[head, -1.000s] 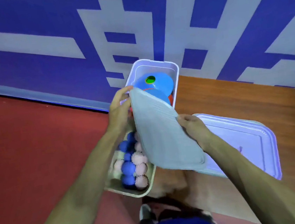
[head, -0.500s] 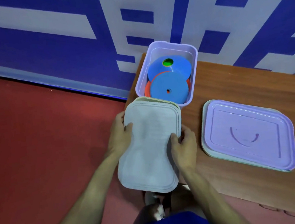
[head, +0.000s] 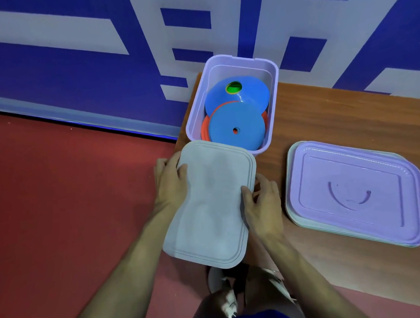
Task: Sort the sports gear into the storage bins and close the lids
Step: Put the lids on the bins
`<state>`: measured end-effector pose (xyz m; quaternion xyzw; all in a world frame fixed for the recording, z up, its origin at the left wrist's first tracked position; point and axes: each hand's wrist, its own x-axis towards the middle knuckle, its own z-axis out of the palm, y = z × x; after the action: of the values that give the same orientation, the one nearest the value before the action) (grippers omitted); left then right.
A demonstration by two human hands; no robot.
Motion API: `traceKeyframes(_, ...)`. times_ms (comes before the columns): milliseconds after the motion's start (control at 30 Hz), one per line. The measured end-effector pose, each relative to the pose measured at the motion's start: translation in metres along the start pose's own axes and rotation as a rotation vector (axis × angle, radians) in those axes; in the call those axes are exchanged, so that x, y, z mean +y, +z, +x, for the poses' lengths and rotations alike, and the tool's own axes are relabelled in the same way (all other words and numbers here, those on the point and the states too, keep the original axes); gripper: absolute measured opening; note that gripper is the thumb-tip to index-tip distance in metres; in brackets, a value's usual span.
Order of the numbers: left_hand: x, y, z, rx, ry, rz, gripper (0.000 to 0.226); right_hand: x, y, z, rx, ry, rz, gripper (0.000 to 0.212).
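Grey plastic lid (head: 209, 206), one, rounded rectangle: it lies flat over its bin, which it hides entirely, at the left edge of the wooden table (head: 343, 117). My left hand (head: 170, 184) grips its left rim, thumb on top and fingers tucked under the edge out of sight. My right hand (head: 261, 202) grips the right rim the same way, thumb pressed on the top face, fingers curled against the side. Just beyond the far end stands the lilac bin (head: 274, 94), open, holding blue and orange disc cones (head: 236, 127) with a green one showing through a centre hole. Well to the right lies the lilac lid (head: 354, 192), flat on a pale lid (head: 288, 197) whose edge shows beneath it. Handling note, my judgement: I should square the grey lid to all four corners first. Then I should press straight down and work round the rim until it seats, never pushing outward, since the bin stands so near the table's edge. Cones, by my reckoning, get their lid afterwards.
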<state>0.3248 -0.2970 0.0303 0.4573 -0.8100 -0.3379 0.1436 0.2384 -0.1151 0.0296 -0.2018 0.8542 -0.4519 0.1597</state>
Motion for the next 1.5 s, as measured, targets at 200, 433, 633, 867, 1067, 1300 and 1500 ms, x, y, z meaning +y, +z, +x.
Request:
traceKeyframes(200,-0.013,0.005,0.013,-0.08,0.0,0.011,0.04,0.002,0.011,0.006,-0.043,0.024,-0.002,0.035)
traceKeyframes(433,-0.016,-0.001,-0.017,-0.05,-0.062,0.049,0.035,0.001,0.025,-0.003,0.011,0.098,-0.063,0.033)
traceKeyframes(633,-0.022,-0.003,-0.016,0.008,-0.062,-0.168,0.025,0.002,0.026,-0.004,0.021,0.12,-0.046,0.035)
traceKeyframes(867,-0.02,-0.001,-0.017,-0.033,-0.086,-0.258,0.019,0.003,0.026,-0.004,-0.004,0.122,-0.028,0.038)
traceKeyframes(1067,-0.009,-0.004,-0.017,-0.06,-0.124,-0.095,0.034,0.007,0.02,0.002,-0.107,0.133,-0.06,0.035)
traceKeyframes(1300,0.043,-0.003,-0.027,0.114,0.271,-0.015,0.047,0.024,-0.026,0.012,-0.07,0.081,-0.144,0.036)
traceKeyframes(1500,0.113,0.045,-0.044,-0.004,0.51,-0.147,0.031,0.051,-0.099,0.031,-0.049,0.128,-0.147,0.022)
